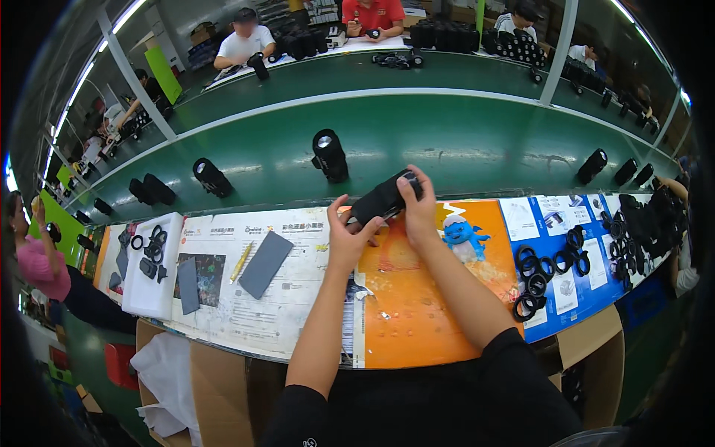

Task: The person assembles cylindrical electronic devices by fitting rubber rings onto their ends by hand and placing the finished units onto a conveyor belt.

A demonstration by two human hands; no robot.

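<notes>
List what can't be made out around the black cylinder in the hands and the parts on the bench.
Head view only:
- Black cylinder: its near side is covered by the left hand and right hand.
- Black rings: too small to tell apart.
- Black parts at the right: bent and darkened by the fisheye rim.
- Parts on the white tray: too small to identify.

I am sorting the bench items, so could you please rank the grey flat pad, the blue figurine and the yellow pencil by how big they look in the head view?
1. Grey flat pad, clearly largest.
2. Blue figurine.
3. Yellow pencil: longer than the figurine but far thinner, so these two are close.
</notes>
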